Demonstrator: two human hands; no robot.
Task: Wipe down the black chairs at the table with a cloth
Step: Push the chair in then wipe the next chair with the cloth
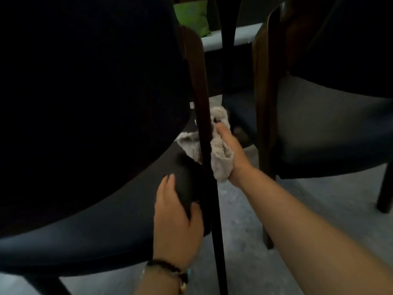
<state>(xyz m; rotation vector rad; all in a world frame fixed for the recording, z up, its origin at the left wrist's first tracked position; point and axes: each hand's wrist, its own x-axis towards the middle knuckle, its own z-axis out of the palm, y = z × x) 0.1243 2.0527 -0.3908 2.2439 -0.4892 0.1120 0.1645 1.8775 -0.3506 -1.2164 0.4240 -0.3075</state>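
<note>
The soft, limp cloth (221,158) bunches against the near chair's thin rigid leg (207,133), pressed there by the right hand (231,154) with its fingers curled around it, while the left hand (176,213) clasps the seat edge (187,188) just beside that leg, steadying a seemingly light chair.

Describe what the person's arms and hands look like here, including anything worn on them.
Both forearms are bare, with no sleeves in view and no gloves on either of the hands. The left hand has a dark beaded bracelet at the wrist, with a small pale, roundish charm on it. The right hand wears nothing visible.
</note>
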